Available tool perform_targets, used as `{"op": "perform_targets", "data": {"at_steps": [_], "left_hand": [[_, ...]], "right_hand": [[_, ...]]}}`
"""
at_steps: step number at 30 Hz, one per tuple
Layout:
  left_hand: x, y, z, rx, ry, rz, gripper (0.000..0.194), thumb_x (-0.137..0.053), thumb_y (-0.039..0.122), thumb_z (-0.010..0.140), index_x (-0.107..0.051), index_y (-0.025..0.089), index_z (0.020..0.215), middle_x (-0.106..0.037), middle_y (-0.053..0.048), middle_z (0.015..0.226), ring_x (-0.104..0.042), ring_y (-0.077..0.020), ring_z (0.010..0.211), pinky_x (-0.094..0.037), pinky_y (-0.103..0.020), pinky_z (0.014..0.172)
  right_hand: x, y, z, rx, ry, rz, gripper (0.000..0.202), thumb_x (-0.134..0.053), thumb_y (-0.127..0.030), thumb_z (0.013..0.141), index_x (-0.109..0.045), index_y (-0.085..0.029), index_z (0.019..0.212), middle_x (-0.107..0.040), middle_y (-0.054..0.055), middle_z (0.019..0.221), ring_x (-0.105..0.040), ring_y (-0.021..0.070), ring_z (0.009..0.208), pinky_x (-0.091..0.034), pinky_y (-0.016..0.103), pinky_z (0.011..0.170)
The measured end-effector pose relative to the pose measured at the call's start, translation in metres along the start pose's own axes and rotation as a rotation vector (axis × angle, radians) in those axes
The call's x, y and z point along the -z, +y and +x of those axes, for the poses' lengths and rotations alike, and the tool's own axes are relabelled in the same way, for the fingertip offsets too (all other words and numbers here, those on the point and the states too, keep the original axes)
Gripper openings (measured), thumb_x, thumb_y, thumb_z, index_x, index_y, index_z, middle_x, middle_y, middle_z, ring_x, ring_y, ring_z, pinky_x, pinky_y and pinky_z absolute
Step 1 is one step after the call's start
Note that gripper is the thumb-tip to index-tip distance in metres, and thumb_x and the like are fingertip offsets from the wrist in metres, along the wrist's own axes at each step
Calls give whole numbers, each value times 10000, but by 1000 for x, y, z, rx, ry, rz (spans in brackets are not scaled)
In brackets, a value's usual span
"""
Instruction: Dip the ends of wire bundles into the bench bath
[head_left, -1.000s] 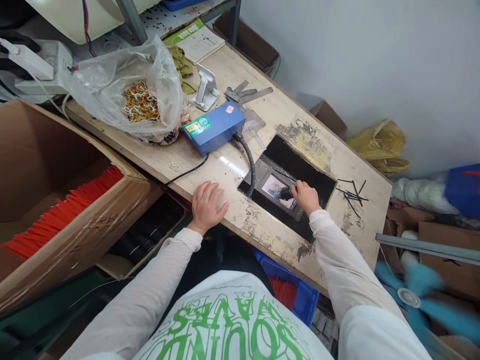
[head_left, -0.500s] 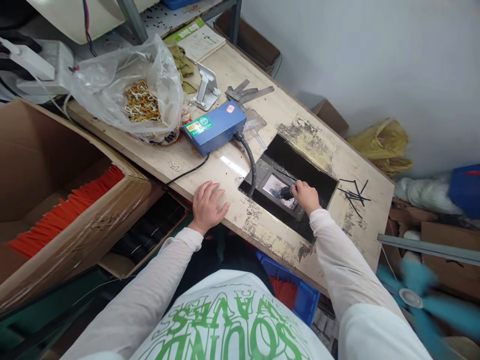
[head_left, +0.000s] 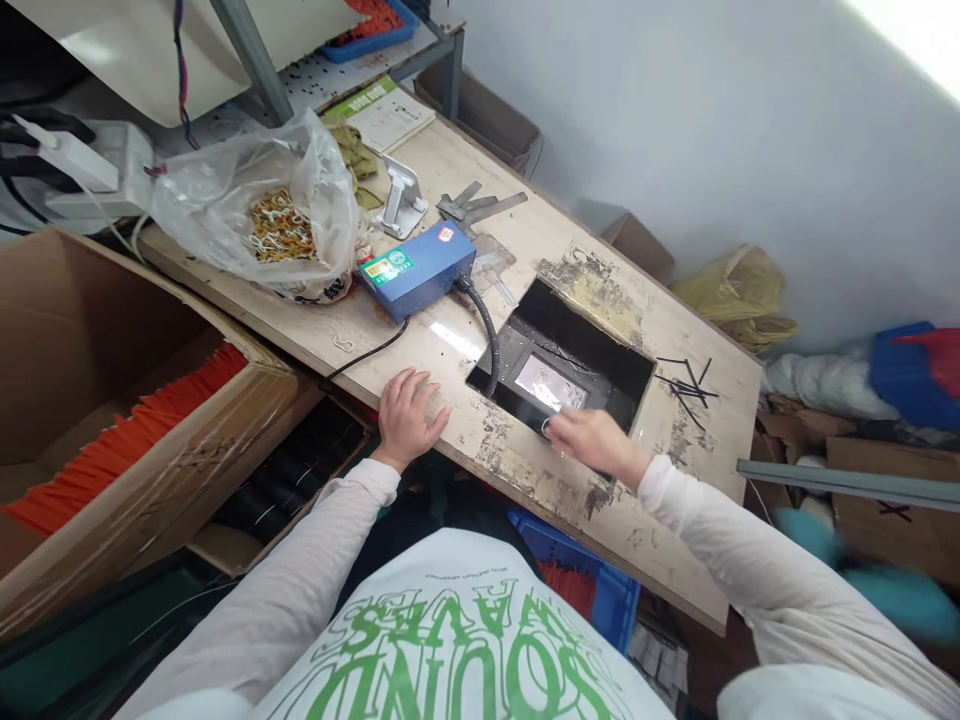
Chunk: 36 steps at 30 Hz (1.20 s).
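My left hand (head_left: 409,418) lies on the near edge of the wooden table (head_left: 390,350), fingers spread, holding nothing. Over the near side of the dark recess (head_left: 622,375), my right hand (head_left: 589,438) is closed round the end of a dark, blurred tool (head_left: 529,412) with a light ring at its end. Beneath and beyond that hand, a bright rectangular plate (head_left: 550,383) shows inside the recess. A ribbed black hose (head_left: 489,330) runs from the blue box (head_left: 420,270) into the recess.
A plastic bag of yellow and white loops (head_left: 281,225) sits at the table's left. Thin black sticks (head_left: 691,385) lie right of the recess. A cardboard box of orange pieces (head_left: 142,425) stands left; a blurred teal fan (head_left: 900,600) is at lower right.
My right hand has moved left and toward me, with the dark tool now tilted leftward, uncovering the bright plate. My left hand stays at the table edge. The view has shifted slightly.
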<state>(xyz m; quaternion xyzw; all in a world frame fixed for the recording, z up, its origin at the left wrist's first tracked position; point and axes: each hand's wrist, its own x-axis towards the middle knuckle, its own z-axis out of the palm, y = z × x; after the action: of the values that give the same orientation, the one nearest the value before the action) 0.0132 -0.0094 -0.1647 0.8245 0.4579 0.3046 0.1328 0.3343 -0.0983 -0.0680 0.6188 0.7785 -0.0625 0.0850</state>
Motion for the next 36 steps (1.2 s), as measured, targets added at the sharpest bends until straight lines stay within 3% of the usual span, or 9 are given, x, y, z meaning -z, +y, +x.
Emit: {"op": "perform_targets", "data": {"at_steps": [5, 9, 12, 15, 19, 22, 26, 31, 36], "left_hand": [[7, 0, 3, 9, -11, -23, 413, -556, 419, 832, -605, 152, 1143, -597, -163, 1258, -429, -339, 1296, -329, -501, 1082], [25, 21, 4, 89, -30, -208, 414, -534, 447, 844, -612, 142, 1113, -624, -169, 1201, -489, -335, 1214, -346, -525, 1052], [30, 60, 5, 175, -321, -587, 371, -513, 509, 862, -664, 174, 914, -687, -108, 952, -609, -253, 938, -467, -422, 896], [22, 100, 10, 420, -633, -1090, 444, -576, 606, 806, -678, 177, 861, -709, -80, 875, -643, -217, 850, -497, -354, 783], [15, 122, 22, 758, -334, -1712, 530, -750, 582, 666, -652, 209, 1030, -702, -85, 1096, -647, -231, 1024, -502, -350, 843], [25, 112, 28, 827, -158, -1757, 515, -826, 448, 613, -649, 213, 1036, -721, -67, 1053, -658, -228, 998, -495, -391, 902], [42, 86, 29, 716, -108, -1359, 327, -827, 335, 612, -691, 170, 860, -733, -65, 933, -664, -223, 947, -472, -398, 953], [39, 53, 24, 518, -188, -1052, 343, -832, 363, 605, -681, 162, 837, -722, -79, 927, -661, -234, 931, -482, -393, 937], [33, 28, 23, 466, -237, -1092, 707, -911, 311, 452, -652, 153, 1091, -673, -128, 1168, -610, -270, 1131, -425, -422, 1046]], "right_hand": [[17, -21, -5, 138, 93, 67, 386, -356, -356, 984, -606, -188, 742, -573, 30, 697, -476, 115, 568, -273, 253, 534], [30, -12, 0, -62, 335, 166, 371, -376, -382, 967, -606, -185, 753, -611, 53, 717, -546, 140, 625, -352, 253, 573], [32, -26, 6, -297, 570, 386, 345, -396, -448, 937, -606, -199, 821, -634, 64, 754, -581, 176, 676, -423, 281, 628], [20, -66, 15, -517, 774, 666, 344, -409, -506, 918, -577, -217, 836, -615, 50, 763, -580, 199, 713, -462, 320, 675], [-9, -128, 24, -656, 827, 1149, 358, -398, -554, 917, -534, -223, 909, -591, 46, 862, -574, 191, 716, -475, 303, 571], [-26, -152, 27, -566, 663, 1469, 418, -410, -604, 903, -523, -229, 1050, -592, 77, 1033, -604, 189, 763, -505, 289, 525], [-35, -144, 30, -559, 539, 1695, 550, -443, -656, 872, -436, -255, 1249, -548, 105, 1211, -667, 197, 827, -567, 324, 584], [-44, -124, 29, -591, 513, 1641, 490, -584, -603, 821, -523, -230, 1133, -606, 67, 1078, -665, 171, 749, -551, 297, 570], [-52, -127, 27, -499, 438, 1370, 438, -629, -512, 808, -564, -209, 1118, -655, 96, 1043, -642, 238, 905, -555, 395, 729]]}}
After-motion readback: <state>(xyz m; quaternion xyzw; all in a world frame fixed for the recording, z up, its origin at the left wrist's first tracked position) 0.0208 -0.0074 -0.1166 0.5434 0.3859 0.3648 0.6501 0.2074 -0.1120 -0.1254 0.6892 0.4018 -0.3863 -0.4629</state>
